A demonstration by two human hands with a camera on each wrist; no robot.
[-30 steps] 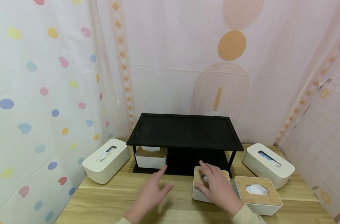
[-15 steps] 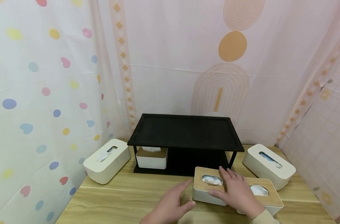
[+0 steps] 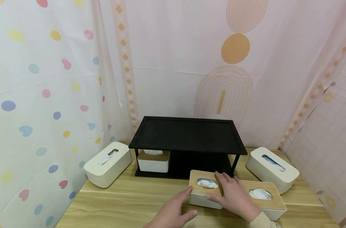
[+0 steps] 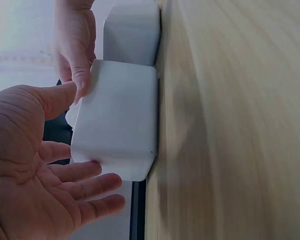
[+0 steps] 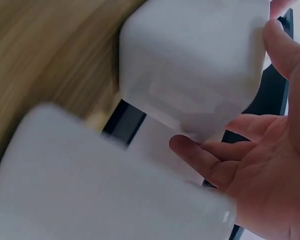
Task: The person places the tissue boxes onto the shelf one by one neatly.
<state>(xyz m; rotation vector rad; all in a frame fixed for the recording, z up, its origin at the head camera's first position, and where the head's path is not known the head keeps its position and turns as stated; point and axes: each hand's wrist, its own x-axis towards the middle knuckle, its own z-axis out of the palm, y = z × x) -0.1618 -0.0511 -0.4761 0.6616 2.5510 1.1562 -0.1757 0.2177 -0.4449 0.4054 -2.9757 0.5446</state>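
Note:
A white tissue box with a wooden lid stands on the table in front of the black shelf. At its right end is my right hand, with the thumb on the lid's front edge and the fingers against the end wall, slightly bent. My left hand is at the box's left end, fingers stretched and thumb held away; the fingertips reach the box's end in the left wrist view. Under my right hand's wrist side stands a second wooden-lidded tissue box, partly covered by that hand.
The two-tier black shelf holds another wooden-lidded tissue box at the left of its lower tier. Cream tissue boxes stand at the far left and far right. Patterned curtains hang behind the wooden table.
My right hand moved from above the front box to its right end, and the box has since slid a little left. My left hand came right, up to the box's left end.

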